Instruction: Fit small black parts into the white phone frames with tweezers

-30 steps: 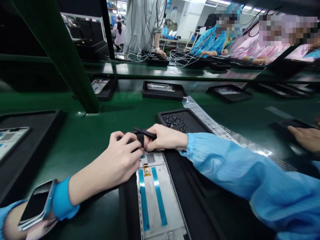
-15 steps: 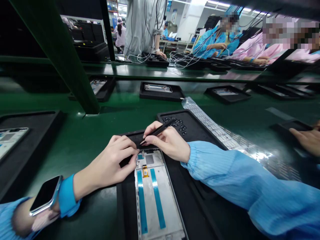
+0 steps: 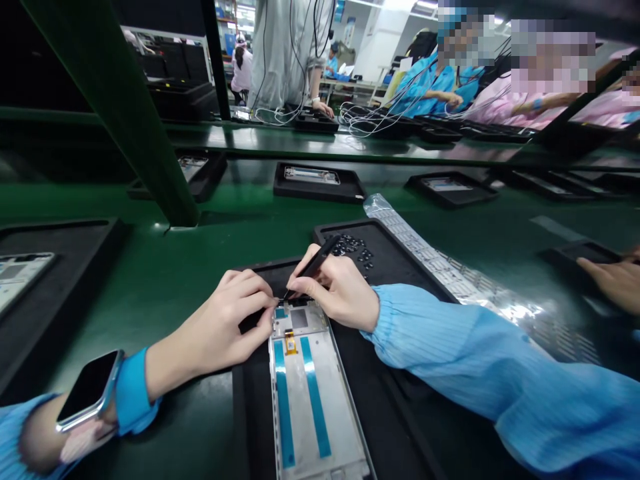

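A silver phone frame (image 3: 320, 400) with two blue strips and an orange flex cable (image 3: 291, 344) lies in a black foam tray (image 3: 255, 427) in front of me. My left hand (image 3: 237, 313) is at the frame's top left corner, thumb and fingertips pinched together; what they hold, if anything, is hidden. My right hand (image 3: 340, 283) grips black tweezers (image 3: 317, 261) like a pen, slanting, with the tips down at the frame's top edge, close to my left fingertips. Beyond my right hand, several small black parts (image 3: 357, 248) lie in another black tray (image 3: 395, 257).
A clear plastic strip of parts (image 3: 425, 250) stretches along the right. Trays with phone frames lie on the green surface, at left (image 3: 65, 233) and farther back (image 3: 320, 193). A green post (image 3: 145, 127) rises at left. Another person's hand (image 3: 607, 277) is at far right.
My right hand has tilted the tweezers steeper and brought their tips down to the frame's top edge. My left hand stays put. The trays farther back have shifted slightly left.
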`<action>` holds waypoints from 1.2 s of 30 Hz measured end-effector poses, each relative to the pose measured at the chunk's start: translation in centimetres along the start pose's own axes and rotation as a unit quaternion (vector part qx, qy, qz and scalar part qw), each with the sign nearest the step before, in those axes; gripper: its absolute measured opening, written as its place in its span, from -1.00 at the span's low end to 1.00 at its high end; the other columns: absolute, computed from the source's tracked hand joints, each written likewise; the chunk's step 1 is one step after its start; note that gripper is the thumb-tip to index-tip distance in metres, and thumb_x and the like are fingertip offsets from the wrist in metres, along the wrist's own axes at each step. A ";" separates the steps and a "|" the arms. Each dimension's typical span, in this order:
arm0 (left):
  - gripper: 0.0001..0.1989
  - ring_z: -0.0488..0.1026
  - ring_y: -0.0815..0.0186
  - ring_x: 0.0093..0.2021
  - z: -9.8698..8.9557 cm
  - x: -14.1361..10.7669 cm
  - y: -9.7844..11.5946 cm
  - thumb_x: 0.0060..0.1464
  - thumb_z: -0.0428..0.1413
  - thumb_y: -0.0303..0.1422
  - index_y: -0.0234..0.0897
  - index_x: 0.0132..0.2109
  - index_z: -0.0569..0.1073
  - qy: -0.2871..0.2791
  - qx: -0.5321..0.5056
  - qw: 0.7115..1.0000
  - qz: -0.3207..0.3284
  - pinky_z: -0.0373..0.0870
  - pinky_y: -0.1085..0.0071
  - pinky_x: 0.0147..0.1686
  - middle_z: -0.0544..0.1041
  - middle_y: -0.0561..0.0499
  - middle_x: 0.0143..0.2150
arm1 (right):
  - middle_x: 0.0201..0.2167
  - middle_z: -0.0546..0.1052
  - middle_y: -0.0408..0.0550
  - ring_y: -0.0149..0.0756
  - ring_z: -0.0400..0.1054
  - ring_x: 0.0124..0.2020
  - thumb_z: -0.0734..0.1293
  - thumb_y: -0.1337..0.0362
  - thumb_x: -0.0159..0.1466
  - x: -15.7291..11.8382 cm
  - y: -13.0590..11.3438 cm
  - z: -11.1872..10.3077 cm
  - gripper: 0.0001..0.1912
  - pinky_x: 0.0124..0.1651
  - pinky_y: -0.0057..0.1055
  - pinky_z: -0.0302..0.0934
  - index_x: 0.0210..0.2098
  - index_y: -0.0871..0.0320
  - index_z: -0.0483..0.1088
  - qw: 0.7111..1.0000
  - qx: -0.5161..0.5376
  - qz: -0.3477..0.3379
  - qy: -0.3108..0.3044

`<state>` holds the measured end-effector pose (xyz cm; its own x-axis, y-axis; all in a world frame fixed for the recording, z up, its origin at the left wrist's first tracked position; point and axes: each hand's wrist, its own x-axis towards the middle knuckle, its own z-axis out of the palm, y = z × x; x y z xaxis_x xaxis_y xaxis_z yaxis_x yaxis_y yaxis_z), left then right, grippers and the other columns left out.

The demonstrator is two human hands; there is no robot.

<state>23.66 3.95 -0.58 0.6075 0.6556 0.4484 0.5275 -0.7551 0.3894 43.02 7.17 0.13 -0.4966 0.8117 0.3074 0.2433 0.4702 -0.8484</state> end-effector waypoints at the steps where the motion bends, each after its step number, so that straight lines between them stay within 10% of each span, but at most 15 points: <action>1: -0.85 0.37 0.31 -0.27 0.0 0.0 0.0 0.10 -0.03 -0.53 -0.35 -0.33 0.44 0.000 0.001 1.000 0.000 0.23 0.30 -0.21 0.46 -0.03 -0.34 | -0.52 0.42 -0.14 -0.39 0.45 -0.48 0.28 0.18 0.21 0.0 0.0 0.0 -0.79 -0.45 -0.53 0.35 -0.41 0.21 0.29 1.000 -0.002 -0.002 0.001; 12: -0.84 0.34 0.32 -0.27 -0.1 0.0 0.0 0.13 -0.05 -0.51 -0.33 -0.31 0.42 -0.008 0.004 1.000 -0.006 0.24 0.29 -0.20 0.44 -0.03 -0.34 | -0.45 0.41 -0.05 -0.37 0.35 -0.42 0.21 0.24 0.26 -0.1 -0.4 0.5 -0.79 -0.33 -0.44 0.26 -0.45 0.20 0.31 0.981 -0.153 -0.121 0.009; 19: -0.85 0.35 0.30 -0.26 -0.2 -0.1 0.0 0.13 -0.04 -0.51 -0.32 -0.29 0.43 -0.008 -0.001 1.000 -0.002 0.23 0.28 -0.22 0.46 -0.04 -0.32 | -0.55 0.37 -0.15 -0.41 0.37 -0.52 0.26 0.20 0.23 -0.3 -0.7 0.2 -0.81 -0.45 -0.49 0.25 -0.43 0.18 0.24 0.998 -0.046 0.002 0.032; 31: -0.86 0.37 0.26 -0.25 -0.4 -0.7 0.1 0.12 -0.01 -0.46 -0.25 -0.26 0.44 0.001 0.047 0.999 0.016 0.30 0.27 -0.23 0.47 -0.05 -0.28 | -0.47 0.40 -0.07 -0.38 0.33 -0.46 0.20 0.21 0.26 -0.5 -0.1 0.4 -0.81 -0.37 -0.45 0.24 -0.43 0.19 0.27 0.987 -0.135 -0.085 0.034; 36: -0.83 0.40 0.32 -0.39 0.4 -5.1 5.1 0.12 -0.01 -0.43 -0.08 -0.20 0.43 -0.162 -0.002 0.980 0.114 0.37 0.39 -0.25 0.48 0.08 -0.39 | -0.42 0.46 -0.06 -0.38 0.38 -0.39 0.11 0.14 0.31 4.0 1.1 -3.3 -0.74 -0.28 -0.44 0.29 -0.35 0.19 0.26 0.981 -0.193 -0.012 0.013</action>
<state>23.45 -3.24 -1.21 0.8662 0.4353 0.2453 0.3548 -0.8815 0.3115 44.06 12.05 1.84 -0.4852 0.8051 0.3411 0.5316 0.5813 -0.6160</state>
